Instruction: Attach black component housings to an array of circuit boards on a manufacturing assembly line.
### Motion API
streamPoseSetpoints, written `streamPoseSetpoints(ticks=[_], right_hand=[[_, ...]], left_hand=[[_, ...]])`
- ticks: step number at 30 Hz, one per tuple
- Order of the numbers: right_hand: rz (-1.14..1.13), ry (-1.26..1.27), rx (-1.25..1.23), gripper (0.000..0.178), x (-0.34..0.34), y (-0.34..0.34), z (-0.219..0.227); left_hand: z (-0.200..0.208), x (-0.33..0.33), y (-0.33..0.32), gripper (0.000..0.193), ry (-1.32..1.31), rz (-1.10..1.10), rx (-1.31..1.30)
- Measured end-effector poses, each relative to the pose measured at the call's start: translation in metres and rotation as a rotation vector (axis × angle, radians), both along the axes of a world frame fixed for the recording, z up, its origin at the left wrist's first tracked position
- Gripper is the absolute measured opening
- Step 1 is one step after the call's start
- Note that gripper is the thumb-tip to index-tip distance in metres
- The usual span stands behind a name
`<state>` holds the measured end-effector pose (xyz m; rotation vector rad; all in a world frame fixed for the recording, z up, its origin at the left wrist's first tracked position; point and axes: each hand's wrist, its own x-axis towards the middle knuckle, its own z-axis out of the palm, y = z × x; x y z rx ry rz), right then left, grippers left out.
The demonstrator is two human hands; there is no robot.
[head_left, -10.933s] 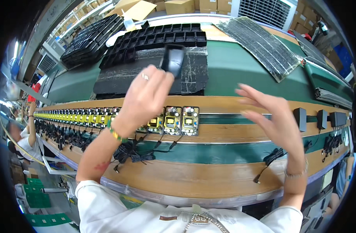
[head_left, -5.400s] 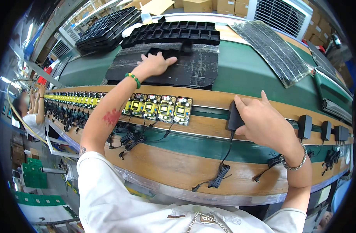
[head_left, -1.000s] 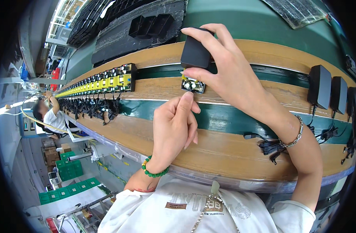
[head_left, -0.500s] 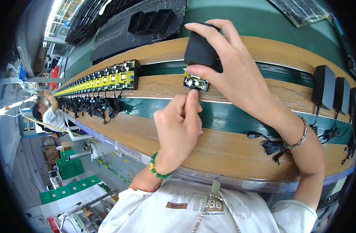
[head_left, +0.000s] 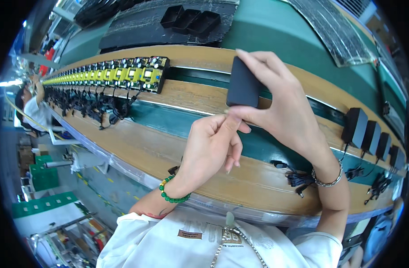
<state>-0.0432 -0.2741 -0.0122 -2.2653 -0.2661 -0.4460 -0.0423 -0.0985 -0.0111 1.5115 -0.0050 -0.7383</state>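
The right hand (head_left: 287,98) obscures part of the black case (head_left: 243,82), the left hand (head_left: 211,145) conceals anything between its fingertips, the far circuit boards (head_left: 67,78) are too small to count, and the upper edge crops the dark mat (head_left: 135,27)

The scene is bright, a lamp (head_left: 10,83) glaring far left, edges curving.

Green boxes (head_left: 43,176) — lower left, white-sleeved person (head_left: 36,109)
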Motion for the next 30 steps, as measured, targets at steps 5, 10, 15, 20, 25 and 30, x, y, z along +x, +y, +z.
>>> streamPoseSetpoints(ticks=[5, 10, 15, 20, 25, 30], right_hand=[[0.057, 0.098, -0.111, 0.075, -0.003, -0.014, 0.017], [-0.010, 0.107, -0.183, 0.077, -0.008, 0.002, 0.031], [-0.045, 0.157, -0.196, 0.071, 0.001, 0.004, 0.037], [-0.008, 0.260, -0.309, 0.069, 0.010, 0.005, 0.051], [0.055, 0.595, -0.707, 0.057, 0.046, 0.027, 0.099], [0.008, 0.574, -0.760, 0.050, 0.034, 0.034, 0.088]], left_hand=[[0.002, 0.004, 0.003, 0.033, 0.055, -0.049, -0.042], [0.001, 0.007, 0.008, 0.033, 0.076, -0.072, -0.064], [-0.001, 0.009, 0.011, 0.033, 0.102, -0.083, -0.124], [-0.005, 0.009, 0.014, 0.034, 0.056, -0.102, -0.168], [-0.011, 0.008, 0.014, 0.026, -0.395, -0.215, 0.140], [0.013, 0.014, 0.039, 0.005, -1.183, 0.059, 0.483]])
